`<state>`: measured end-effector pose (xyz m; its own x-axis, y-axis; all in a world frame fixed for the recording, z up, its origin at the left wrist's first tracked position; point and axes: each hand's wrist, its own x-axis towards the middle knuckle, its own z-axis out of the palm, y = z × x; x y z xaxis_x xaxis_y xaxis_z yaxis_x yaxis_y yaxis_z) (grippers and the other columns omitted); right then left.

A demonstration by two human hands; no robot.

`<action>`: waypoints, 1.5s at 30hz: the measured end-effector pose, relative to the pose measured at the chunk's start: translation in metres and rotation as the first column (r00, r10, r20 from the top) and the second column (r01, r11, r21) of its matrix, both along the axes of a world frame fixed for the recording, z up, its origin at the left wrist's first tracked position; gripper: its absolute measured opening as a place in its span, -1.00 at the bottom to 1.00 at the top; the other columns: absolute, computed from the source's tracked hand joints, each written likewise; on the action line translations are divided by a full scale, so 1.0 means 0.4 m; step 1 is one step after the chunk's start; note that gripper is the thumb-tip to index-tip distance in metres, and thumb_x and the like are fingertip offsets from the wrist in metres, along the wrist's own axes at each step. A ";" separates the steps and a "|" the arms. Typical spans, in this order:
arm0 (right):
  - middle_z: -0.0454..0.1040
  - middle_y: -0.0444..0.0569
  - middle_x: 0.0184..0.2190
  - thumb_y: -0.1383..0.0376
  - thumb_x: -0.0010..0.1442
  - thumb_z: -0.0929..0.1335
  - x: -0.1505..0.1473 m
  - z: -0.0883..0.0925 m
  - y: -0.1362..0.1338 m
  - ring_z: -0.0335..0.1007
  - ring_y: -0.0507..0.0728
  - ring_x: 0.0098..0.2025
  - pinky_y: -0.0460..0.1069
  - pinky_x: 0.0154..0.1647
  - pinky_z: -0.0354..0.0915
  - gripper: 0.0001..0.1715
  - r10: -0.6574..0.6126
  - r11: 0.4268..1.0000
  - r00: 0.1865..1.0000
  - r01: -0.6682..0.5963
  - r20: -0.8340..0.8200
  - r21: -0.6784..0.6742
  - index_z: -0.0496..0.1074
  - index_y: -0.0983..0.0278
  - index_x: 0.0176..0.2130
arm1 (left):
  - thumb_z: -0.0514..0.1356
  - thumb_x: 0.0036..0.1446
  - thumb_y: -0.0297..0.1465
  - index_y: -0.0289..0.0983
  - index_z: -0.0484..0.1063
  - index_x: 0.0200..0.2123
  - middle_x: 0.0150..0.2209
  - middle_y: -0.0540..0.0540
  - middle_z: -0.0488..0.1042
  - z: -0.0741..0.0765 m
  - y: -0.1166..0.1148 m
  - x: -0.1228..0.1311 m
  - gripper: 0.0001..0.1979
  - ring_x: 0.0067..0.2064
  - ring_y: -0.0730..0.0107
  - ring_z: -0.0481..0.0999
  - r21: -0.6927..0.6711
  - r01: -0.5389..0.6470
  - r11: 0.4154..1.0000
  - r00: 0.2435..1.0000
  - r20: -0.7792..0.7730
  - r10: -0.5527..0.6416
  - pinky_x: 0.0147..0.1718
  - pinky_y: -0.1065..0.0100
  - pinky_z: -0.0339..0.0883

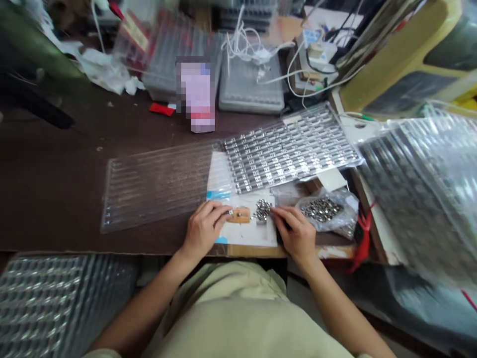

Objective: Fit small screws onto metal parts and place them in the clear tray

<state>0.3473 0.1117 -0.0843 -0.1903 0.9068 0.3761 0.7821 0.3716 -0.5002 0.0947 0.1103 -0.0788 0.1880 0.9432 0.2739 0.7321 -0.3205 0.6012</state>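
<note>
My left hand point(203, 227) is closed in a pinch on a small shiny metal part point(229, 212) at the left end of a small wooden block point(243, 215). A small metal piece sits on the block. The block lies on a white board point(242, 236) with blue tape at its edges. To its right is a pile of small shiny metal parts point(263, 209). My right hand point(297, 233) has thumb and forefinger pressed together at the pile's right edge; whatever is between those fingertips is too small to make out.
An open plastic bag of metal parts point(322, 209) lies right of my right hand. Behind the board is a clear tray filled with metal parts point(290, 149); left of it, a ribbed clear tray point(156, 184). Stacked trays point(421, 199) stand at right. White cables point(246, 42) lie at the back.
</note>
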 end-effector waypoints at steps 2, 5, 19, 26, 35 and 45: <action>0.52 -0.04 -0.30 0.33 0.24 0.31 -0.002 -0.001 -0.004 0.47 0.07 -0.25 -0.02 -0.22 0.40 -0.84 0.006 1.000 0.998 -0.005 -0.069 0.008 0.47 0.21 -0.16 | 0.15 0.21 -0.35 -0.22 0.50 -0.17 -0.26 -0.09 0.49 -0.003 -0.001 0.000 -0.83 -0.19 0.32 0.47 0.008 0.005 1.000 1.000 0.015 -0.005 -0.16 0.31 0.35; 0.52 -0.07 -0.33 0.35 0.21 0.35 -0.006 0.001 -0.010 0.47 0.06 -0.26 -0.03 -0.24 0.40 -0.91 0.057 0.998 0.989 -0.054 -0.137 0.028 0.46 0.20 -0.23 | 0.17 0.20 -0.36 -0.23 0.50 -0.20 -0.27 -0.08 0.50 0.003 -0.001 0.009 -0.85 -0.20 0.33 0.47 0.021 0.037 0.999 0.999 0.029 -0.038 -0.18 0.32 0.35; 0.52 -0.04 -0.30 0.32 0.25 0.32 -0.009 -0.002 -0.008 0.46 0.08 -0.22 -0.01 -0.20 0.38 -0.88 0.078 0.997 0.989 -0.077 -0.122 0.014 0.48 0.21 -0.23 | 0.17 0.20 -0.37 -0.23 0.52 -0.19 -0.30 -0.08 0.48 -0.005 -0.005 0.044 -0.84 -0.23 0.37 0.46 0.086 0.056 0.995 0.998 0.002 -0.057 -0.22 0.36 0.35; 0.54 -0.08 -0.31 0.30 0.23 0.34 -0.026 0.007 -0.006 0.47 0.07 -0.25 -0.02 -0.23 0.37 -0.91 0.050 0.999 0.970 -0.054 -0.239 -0.010 0.47 0.19 -0.23 | 0.16 0.21 -0.37 -0.24 0.51 -0.23 -0.32 -0.08 0.48 0.002 -0.003 0.052 -0.86 -0.25 0.36 0.46 0.108 0.069 0.992 0.997 -0.030 -0.066 -0.25 0.35 0.35; 0.54 -0.11 -0.28 0.15 0.19 0.38 -0.160 0.012 0.023 0.32 0.09 -0.24 0.03 -0.24 0.11 -0.86 0.090 0.996 0.995 -0.091 -0.034 -0.024 0.55 0.12 -0.31 | 0.18 0.19 -0.38 -0.24 0.49 -0.23 -0.25 -0.07 0.49 0.013 0.000 0.035 -0.88 -0.22 0.39 0.50 0.050 -0.065 0.997 0.978 0.203 0.054 -0.23 0.38 0.40; 0.47 -0.04 -0.20 0.16 0.24 0.34 -0.144 0.027 0.014 0.22 0.13 -0.17 0.03 -0.22 0.06 -0.75 0.110 0.993 0.990 -0.106 0.084 -0.051 0.52 0.06 -0.09 | 0.15 0.19 -0.41 -0.25 0.44 -0.08 -0.29 -0.05 0.42 0.021 -0.004 0.027 -0.78 -0.32 0.46 0.43 0.008 -0.064 0.998 0.983 0.170 0.062 -0.34 0.45 0.36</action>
